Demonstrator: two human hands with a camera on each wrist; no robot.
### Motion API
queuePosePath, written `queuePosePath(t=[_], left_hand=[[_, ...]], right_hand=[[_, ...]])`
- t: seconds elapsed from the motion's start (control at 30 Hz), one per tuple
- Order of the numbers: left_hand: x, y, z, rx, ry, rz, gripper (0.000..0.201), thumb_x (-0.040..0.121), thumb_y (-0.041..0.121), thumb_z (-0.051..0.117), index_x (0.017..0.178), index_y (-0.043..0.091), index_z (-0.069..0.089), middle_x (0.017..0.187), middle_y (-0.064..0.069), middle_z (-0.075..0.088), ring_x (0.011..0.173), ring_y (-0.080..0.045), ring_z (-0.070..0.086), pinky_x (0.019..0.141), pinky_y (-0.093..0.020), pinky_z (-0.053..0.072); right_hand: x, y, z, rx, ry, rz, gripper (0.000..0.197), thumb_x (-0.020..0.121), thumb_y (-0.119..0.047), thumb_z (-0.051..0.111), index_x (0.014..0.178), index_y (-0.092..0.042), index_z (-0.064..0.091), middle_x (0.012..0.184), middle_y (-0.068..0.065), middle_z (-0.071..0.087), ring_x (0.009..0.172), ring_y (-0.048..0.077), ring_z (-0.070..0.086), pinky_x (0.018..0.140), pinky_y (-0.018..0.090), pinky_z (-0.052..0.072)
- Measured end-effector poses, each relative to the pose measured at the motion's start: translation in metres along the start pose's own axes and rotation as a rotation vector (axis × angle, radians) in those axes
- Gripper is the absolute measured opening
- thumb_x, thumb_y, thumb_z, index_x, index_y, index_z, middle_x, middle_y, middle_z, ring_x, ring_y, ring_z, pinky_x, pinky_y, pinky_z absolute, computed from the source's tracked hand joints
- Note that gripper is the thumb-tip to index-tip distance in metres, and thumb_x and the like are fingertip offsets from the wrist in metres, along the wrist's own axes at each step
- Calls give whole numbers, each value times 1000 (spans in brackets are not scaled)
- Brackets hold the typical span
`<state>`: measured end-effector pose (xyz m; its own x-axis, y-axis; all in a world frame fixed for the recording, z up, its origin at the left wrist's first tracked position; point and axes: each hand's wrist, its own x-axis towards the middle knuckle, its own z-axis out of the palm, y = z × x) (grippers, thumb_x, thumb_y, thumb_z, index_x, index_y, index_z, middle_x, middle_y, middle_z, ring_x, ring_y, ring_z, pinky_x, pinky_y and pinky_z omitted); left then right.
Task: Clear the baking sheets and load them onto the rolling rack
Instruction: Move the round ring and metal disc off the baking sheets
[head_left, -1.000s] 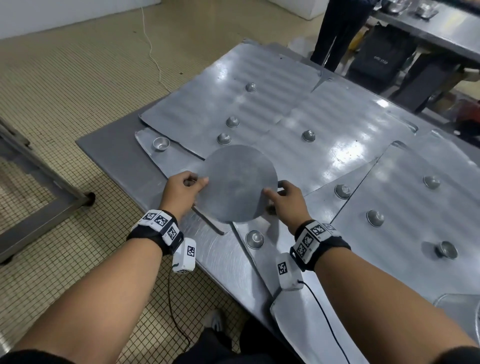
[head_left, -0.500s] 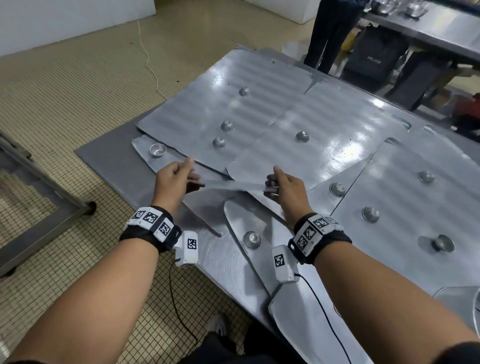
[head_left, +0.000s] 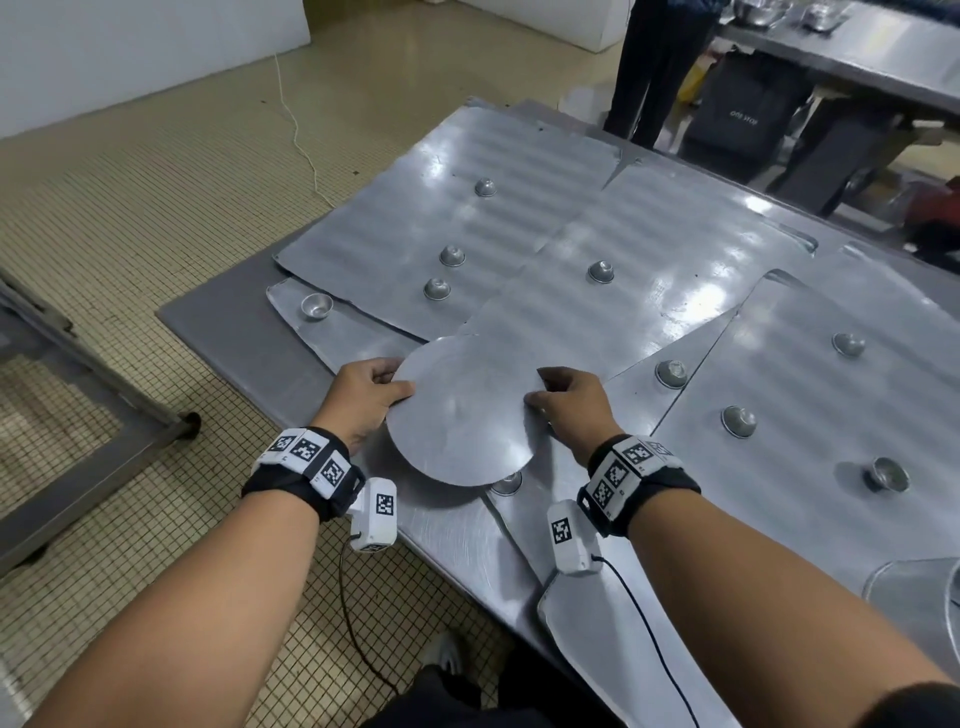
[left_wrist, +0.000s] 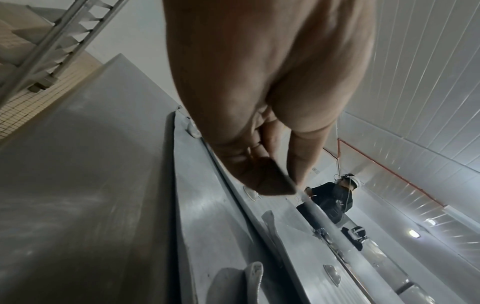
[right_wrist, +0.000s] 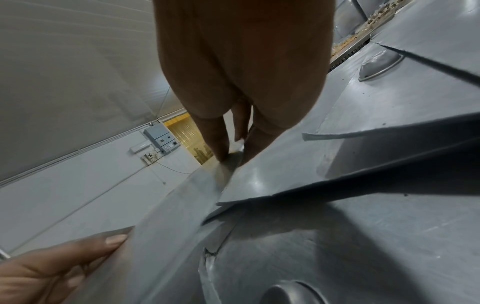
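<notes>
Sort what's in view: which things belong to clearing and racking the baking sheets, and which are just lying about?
Part of the job:
- round sheet, pinched by left hand and right hand
- flat baking sheets overlapping on the table
- small metal cups on them
- rack frame

Lying about:
- white cable on the floor
- black bag
- bystander's legs

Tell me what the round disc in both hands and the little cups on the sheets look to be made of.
Round disc: looks like thin sheet metal, probably aluminium, matte grey; its edge is very thin and it shows faint scuffs. The left hand and right hand pinch its rim.

Small cups: bright, shiny metal, possibly aluminium or steel, with sharp highlights.

Baking sheets: dull silvery metal with wavy glare.
</notes>
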<state>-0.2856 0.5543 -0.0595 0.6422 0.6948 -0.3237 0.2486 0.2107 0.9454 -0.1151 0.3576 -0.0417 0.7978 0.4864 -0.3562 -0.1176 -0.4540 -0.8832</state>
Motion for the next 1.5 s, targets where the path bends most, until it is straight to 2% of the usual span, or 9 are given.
queuePosePath(t=[0.07,0.17,0.3,0.4,0.53,0.73,1.03,1.33,1.5], left_hand=[[-3,5,1,72,-50,-2,25,86,-1,69,103,19,68,100,-13,73,100,-33,70,87,-42,57],[-5,12,1,200,-114,8,24,90,10,69,110,22,62,93,-13,69,87,-31,70,69,-41,59],[-6,18,8,308,-175,75,28,92,20,67,116,27,55,85,-15,65,75,-27,67,57,-36,56],[-7,24,21,371,-174,116,33,93,23,65,122,29,51,85,-12,59,75,-24,65,52,-28,53],[-10,35,47,366,-206,164,35,94,22,65,125,29,50,84,-4,54,76,-20,63,55,-32,56],[-18,54,101,435,-279,270,36,92,27,67,125,29,52,78,-6,43,71,-18,54,54,-31,55],[-73,71,221,496,-423,394,34,92,28,67,123,30,54,76,-4,46,67,-17,53,52,-24,47],[-159,63,361,433,-615,366,37,90,21,70,123,28,54,85,-9,49,78,-24,62,55,-39,59],[-195,52,425,468,-676,398,39,90,23,71,125,25,54,85,-11,49,76,-25,61,60,-48,61]], right_hand=[[-1,2,-3,-25,-15,-10,50,83,-2,73,131,-7,62,113,2,63,108,16,61,95,39,55],[-6,1,-9,-67,-24,-41,42,84,-6,69,124,-17,64,90,-1,63,82,21,65,71,38,57],[-17,3,-19,-121,2,-102,34,86,-20,63,116,-36,61,89,9,70,84,32,70,69,51,61],[-26,5,-30,-108,52,-124,33,90,-22,61,118,-38,58,89,11,70,82,33,70,64,49,61],[-31,8,-57,-110,101,-150,41,84,-20,67,113,-46,55,80,5,66,80,27,68,76,46,60],[-46,19,-112,-56,197,-159,53,77,-11,68,118,-42,58,83,1,63,80,24,67,78,49,60],[-103,51,-232,-55,365,-161,54,78,-14,68,126,-37,58,88,0,62,79,24,65,76,44,60],[-182,116,-363,-18,532,-115,54,81,-13,72,130,-32,59,88,1,62,77,20,63,76,42,59],[-220,150,-421,-45,625,-98,46,83,-15,73,123,-32,58,87,-10,61,75,5,59,68,25,49]])
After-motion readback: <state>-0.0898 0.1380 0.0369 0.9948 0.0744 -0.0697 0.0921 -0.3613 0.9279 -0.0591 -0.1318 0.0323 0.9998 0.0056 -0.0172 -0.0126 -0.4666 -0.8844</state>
